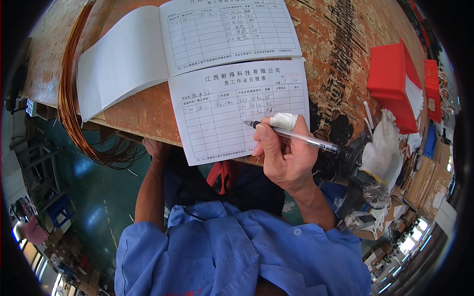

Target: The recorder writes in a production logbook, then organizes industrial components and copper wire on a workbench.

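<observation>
Black print [242, 76] and dark handwriting [254, 106] are marking the white ruled paper form [224, 126] near centre and the white ruled paper sheet [229, 37] toward twelve o'clock.

The view's top edge cuts off the upper form [231, 38].

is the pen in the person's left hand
No, the pen is held in the right hand, while the left hand is by the near edge of the wooden table.

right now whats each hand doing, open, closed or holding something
Left hand: at the edge of the wooden table, partly hidden; open or closed can't be told.
Right hand: closed on a clear-barrelled pen, over the lower paper form.
</observation>
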The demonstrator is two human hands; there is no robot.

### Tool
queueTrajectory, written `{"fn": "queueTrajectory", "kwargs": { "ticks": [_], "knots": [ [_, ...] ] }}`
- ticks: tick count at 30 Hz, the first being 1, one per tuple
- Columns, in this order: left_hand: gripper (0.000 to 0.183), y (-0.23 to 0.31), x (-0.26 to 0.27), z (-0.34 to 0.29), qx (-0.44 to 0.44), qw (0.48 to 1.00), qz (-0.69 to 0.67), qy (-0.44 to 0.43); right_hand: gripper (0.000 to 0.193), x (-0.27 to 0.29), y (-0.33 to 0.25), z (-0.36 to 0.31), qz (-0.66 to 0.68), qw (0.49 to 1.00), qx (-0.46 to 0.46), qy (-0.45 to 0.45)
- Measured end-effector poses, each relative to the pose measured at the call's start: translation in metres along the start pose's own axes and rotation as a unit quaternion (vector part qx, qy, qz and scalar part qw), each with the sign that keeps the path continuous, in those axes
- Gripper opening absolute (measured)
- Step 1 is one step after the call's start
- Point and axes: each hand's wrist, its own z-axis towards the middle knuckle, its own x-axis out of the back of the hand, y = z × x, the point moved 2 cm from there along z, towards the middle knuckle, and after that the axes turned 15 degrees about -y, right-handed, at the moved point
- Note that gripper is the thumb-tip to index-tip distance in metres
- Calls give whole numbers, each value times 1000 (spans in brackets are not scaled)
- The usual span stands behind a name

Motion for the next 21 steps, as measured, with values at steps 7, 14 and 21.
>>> {"fn": "queueTrajectory", "kwargs": {
  "ticks": [7,14,21],
  "knots": [
    [66,-8,2,-4,2,1000,-2,-5,19,-1,0,1,48,998,8,39],
    [67,-16,-9,-4,-19,1000,7,22,18,-1,-4,3,57,997,8,50],
    [69,-22,-17,-1,-40,998,15,53,18,2,-5,1,34,999,-20,34]
  ]
}}
